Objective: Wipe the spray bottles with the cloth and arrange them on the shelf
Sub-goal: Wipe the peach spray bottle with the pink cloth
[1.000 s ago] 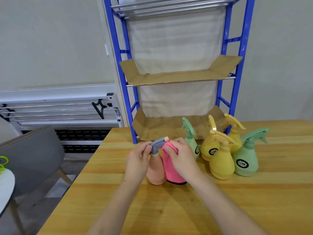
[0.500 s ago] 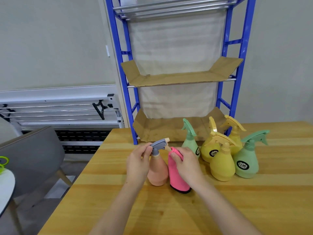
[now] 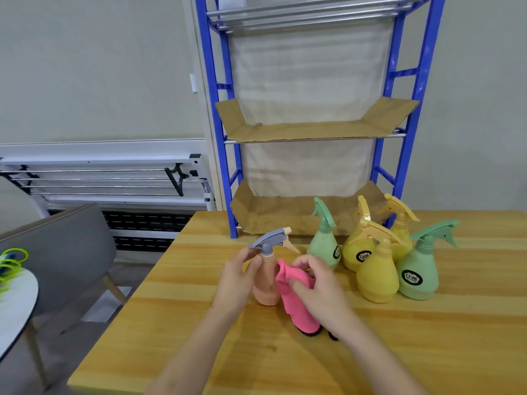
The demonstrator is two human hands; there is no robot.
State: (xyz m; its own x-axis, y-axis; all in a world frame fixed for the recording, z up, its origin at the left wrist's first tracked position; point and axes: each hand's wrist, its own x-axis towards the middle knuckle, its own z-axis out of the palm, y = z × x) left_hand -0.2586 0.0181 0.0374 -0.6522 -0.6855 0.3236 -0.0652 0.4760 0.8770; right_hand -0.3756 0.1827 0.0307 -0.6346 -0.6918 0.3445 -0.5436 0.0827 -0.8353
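A peach spray bottle [image 3: 265, 283] with a grey trigger head stands on the wooden table [image 3: 427, 337]. My left hand [image 3: 238, 277] grips its neck and body. My right hand [image 3: 319, 289] holds a pink cloth [image 3: 296, 306] against the bottle's right side. To the right stand two green bottles [image 3: 323, 249] [image 3: 419, 275] and three yellow ones, the nearest [image 3: 376, 277] in front. Behind them rises the blue shelf [image 3: 396, 155] with cardboard-lined levels [image 3: 313, 129].
A grey chair [image 3: 65, 252] and a white round table [image 3: 14, 303] with green loops stand at the left. A white folded rack [image 3: 114, 178] leans along the wall. The shelf's lowest cardboard level [image 3: 285, 215] sits at table height.
My right hand has slid the pink cloth down the peach bottle's side from near the trigger head. My left hand keeps hold of the neck.
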